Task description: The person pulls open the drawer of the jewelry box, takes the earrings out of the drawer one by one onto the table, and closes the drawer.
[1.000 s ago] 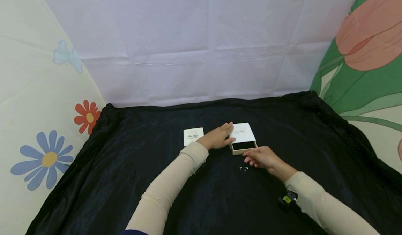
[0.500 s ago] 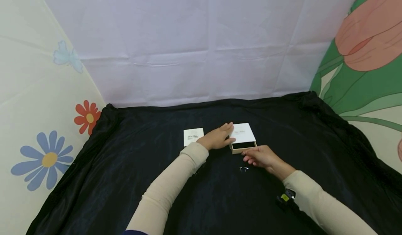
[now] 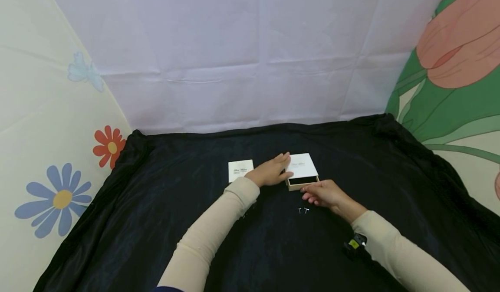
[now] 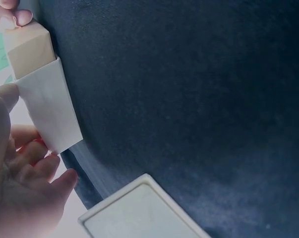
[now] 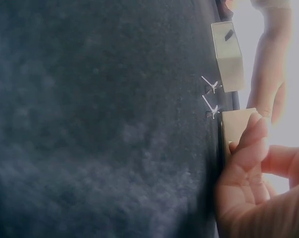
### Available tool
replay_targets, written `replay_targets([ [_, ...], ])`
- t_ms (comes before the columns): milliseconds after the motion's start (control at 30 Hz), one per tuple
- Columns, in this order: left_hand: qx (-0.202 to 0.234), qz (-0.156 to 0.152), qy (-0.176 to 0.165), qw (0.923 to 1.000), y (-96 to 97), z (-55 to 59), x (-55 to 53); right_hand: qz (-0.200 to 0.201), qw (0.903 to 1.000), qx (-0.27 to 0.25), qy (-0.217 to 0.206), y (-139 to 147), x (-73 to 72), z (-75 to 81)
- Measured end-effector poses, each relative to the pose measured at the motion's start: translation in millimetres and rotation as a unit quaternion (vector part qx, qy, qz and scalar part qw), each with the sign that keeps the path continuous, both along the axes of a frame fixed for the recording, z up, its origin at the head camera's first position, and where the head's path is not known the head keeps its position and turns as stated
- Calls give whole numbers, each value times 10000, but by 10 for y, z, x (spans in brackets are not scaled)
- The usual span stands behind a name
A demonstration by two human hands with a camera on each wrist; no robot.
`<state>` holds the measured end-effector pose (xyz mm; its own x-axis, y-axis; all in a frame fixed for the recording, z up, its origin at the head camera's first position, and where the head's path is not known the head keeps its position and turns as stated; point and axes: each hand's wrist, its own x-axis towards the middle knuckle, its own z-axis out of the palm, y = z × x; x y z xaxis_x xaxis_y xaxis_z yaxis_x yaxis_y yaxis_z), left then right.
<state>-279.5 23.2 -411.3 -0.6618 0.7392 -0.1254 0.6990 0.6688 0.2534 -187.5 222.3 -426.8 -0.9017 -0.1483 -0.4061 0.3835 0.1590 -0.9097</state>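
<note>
A small white drawer box [image 3: 300, 165] with dark lettering lies on black cloth, its cardboard drawer [image 3: 302, 186] partly out toward me and dark inside. My left hand [image 3: 270, 171] holds the sleeve from its left side, thumb near the open end and fingers toward the far end, as the left wrist view shows. At the drawer's front, my right hand [image 3: 324, 194] pinches what looks like a small pull tab, mostly hidden by the fingertips. Two tiny silver T-shaped pieces [image 3: 303, 210] lie on the cloth just in front of the drawer.
A second lettered white box [image 3: 239, 168] sits to the left, partly behind my left wrist; its front bears a dark tab [image 5: 229, 34]. Tiny shiny bits [image 3: 245, 215] lie beside my left forearm. A white backdrop [image 3: 250, 88] rises behind the black cloth [image 3: 187, 162].
The drawer has slid slightly further into its sleeve, and my right hand has moved a little forward with it. My left hand stays on the sleeve.
</note>
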Motion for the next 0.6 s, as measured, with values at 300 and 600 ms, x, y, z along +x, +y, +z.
replay_targets([
  [300,35,-47,65,10000,3,-10,-1,-38,10000,7,-26,16,-44,-18],
  [600,37,-71,101,9999,0,21,-1,-14,10000,-51,3,8,-64,-11],
])
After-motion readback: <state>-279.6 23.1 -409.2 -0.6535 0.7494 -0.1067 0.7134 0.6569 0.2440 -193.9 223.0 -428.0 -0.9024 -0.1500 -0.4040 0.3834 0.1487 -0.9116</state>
